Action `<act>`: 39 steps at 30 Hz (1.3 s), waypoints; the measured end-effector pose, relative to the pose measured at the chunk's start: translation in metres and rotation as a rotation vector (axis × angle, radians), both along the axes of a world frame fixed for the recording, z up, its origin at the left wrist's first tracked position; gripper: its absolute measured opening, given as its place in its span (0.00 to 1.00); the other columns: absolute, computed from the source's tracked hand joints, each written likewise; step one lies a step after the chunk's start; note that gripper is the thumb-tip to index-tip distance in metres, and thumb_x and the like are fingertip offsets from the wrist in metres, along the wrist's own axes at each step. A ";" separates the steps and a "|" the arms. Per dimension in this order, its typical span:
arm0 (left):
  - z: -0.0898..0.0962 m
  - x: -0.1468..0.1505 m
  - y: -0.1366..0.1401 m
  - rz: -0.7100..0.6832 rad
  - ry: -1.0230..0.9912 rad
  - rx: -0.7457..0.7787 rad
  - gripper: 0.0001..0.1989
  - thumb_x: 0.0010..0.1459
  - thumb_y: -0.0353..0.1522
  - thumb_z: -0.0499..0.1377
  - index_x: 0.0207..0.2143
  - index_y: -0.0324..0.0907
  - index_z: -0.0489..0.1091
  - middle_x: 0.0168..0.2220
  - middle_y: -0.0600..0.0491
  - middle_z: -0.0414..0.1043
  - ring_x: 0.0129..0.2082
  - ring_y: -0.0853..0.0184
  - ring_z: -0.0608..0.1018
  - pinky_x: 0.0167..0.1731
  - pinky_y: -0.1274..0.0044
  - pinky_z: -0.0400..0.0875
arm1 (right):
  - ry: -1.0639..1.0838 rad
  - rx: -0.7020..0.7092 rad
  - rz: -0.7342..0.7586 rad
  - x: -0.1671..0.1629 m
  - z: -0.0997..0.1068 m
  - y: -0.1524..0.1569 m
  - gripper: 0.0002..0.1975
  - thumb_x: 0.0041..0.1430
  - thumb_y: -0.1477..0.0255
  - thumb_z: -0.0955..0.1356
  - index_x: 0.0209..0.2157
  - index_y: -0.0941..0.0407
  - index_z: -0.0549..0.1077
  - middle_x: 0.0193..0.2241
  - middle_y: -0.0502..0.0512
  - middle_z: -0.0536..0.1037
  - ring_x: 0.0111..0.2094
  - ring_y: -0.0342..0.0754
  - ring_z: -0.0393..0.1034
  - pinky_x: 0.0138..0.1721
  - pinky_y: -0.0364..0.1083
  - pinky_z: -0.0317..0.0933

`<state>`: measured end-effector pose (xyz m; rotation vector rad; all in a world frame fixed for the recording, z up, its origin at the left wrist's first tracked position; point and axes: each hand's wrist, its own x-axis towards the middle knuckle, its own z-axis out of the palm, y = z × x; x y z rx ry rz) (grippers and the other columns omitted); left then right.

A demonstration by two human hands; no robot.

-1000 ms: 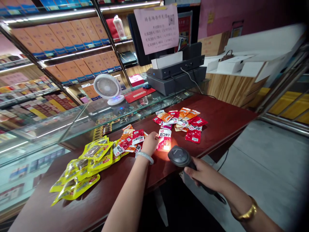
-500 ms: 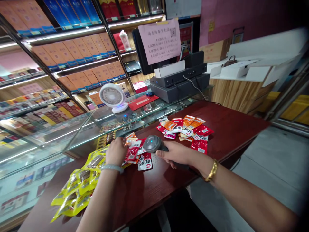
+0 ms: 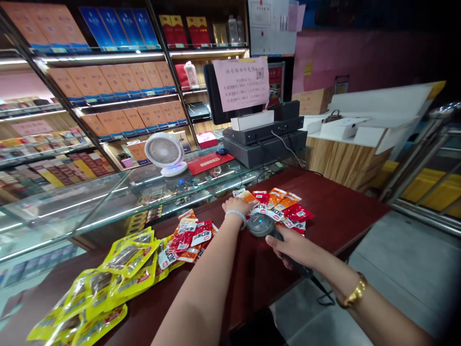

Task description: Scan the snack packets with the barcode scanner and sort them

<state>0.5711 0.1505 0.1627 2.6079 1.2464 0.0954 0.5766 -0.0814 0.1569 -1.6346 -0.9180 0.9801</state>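
My right hand (image 3: 294, 244) is wrapped round the handle of a dark grey barcode scanner (image 3: 261, 224), its round head over the table and a cable trailing behind. My left hand (image 3: 237, 205) reaches to the left edge of a pile of small red, orange and white snack packets (image 3: 275, 211). Its fingertips are mostly hidden behind the back of the hand, so I cannot tell whether they grip a packet. Left of my left forearm lies a second pile of similar packets (image 3: 187, 240). Beside that pile are several larger yellow snack bags (image 3: 104, 281) with clear windows.
The dark red table (image 3: 345, 202) adjoins a glass display counter (image 3: 126, 199) with a white fan (image 3: 164, 151) on it. A monitor with a pink paper sign (image 3: 242, 85) stands behind a black cash drawer (image 3: 266, 146). Boxed goods fill the shelves. A metal railing (image 3: 425, 178) is at right.
My left hand has moved right, from the left packet pile to the right one. The right hand has shifted rightward with the scanner. The camera view has shifted too.
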 end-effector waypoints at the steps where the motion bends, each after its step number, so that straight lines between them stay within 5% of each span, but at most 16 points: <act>1: -0.003 0.002 0.000 -0.003 -0.006 -0.009 0.44 0.47 0.62 0.56 0.51 0.35 0.72 0.54 0.32 0.71 0.56 0.43 0.72 0.54 0.59 0.62 | 0.007 0.002 -0.010 0.001 0.000 -0.002 0.26 0.58 0.44 0.65 0.40 0.53 0.62 0.17 0.38 0.66 0.12 0.40 0.63 0.14 0.38 0.60; 12: -0.014 -0.058 0.017 -0.038 -0.365 -0.085 0.22 0.53 0.39 0.65 0.49 0.45 0.65 0.46 0.48 0.77 0.47 0.60 0.78 0.43 0.75 0.66 | -0.036 0.091 -0.106 0.012 0.030 0.015 0.28 0.55 0.42 0.66 0.36 0.53 0.62 0.16 0.39 0.66 0.12 0.39 0.62 0.14 0.39 0.58; 21: -0.022 -0.102 0.025 -0.039 -0.492 -0.118 0.17 0.54 0.38 0.64 0.44 0.43 0.65 0.38 0.53 0.76 0.39 0.65 0.79 0.37 0.77 0.66 | -0.062 0.164 0.000 0.009 0.052 0.042 0.29 0.54 0.40 0.66 0.31 0.54 0.62 0.16 0.40 0.67 0.12 0.38 0.61 0.14 0.39 0.58; 28: 0.021 -0.164 0.042 0.108 -0.273 -0.010 0.23 0.56 0.42 0.60 0.51 0.43 0.66 0.43 0.45 0.78 0.44 0.56 0.79 0.41 0.72 0.67 | -0.005 0.158 0.039 0.004 0.061 0.044 0.32 0.50 0.38 0.67 0.34 0.55 0.65 0.16 0.40 0.66 0.12 0.38 0.61 0.15 0.39 0.57; 31: 0.039 -0.188 0.055 0.184 -0.064 0.213 0.21 0.56 0.43 0.57 0.48 0.42 0.70 0.47 0.40 0.76 0.52 0.49 0.75 0.49 0.64 0.65 | 0.025 0.148 0.060 0.010 0.062 0.042 0.33 0.50 0.38 0.67 0.35 0.55 0.65 0.18 0.40 0.67 0.13 0.38 0.62 0.15 0.40 0.57; 34: 0.037 -0.177 0.056 0.154 -0.071 0.363 0.25 0.56 0.48 0.57 0.50 0.43 0.71 0.54 0.39 0.72 0.57 0.47 0.69 0.54 0.60 0.62 | 0.052 0.130 0.066 0.018 0.058 0.041 0.32 0.50 0.39 0.68 0.35 0.55 0.64 0.18 0.40 0.67 0.13 0.38 0.62 0.15 0.39 0.59; 39: 0.006 -0.096 0.045 -0.036 -0.107 0.117 0.25 0.60 0.49 0.55 0.50 0.41 0.73 0.53 0.38 0.73 0.57 0.50 0.71 0.55 0.64 0.62 | 0.069 0.100 0.032 0.024 0.045 0.040 0.31 0.50 0.39 0.68 0.33 0.54 0.62 0.17 0.39 0.67 0.12 0.37 0.61 0.13 0.38 0.58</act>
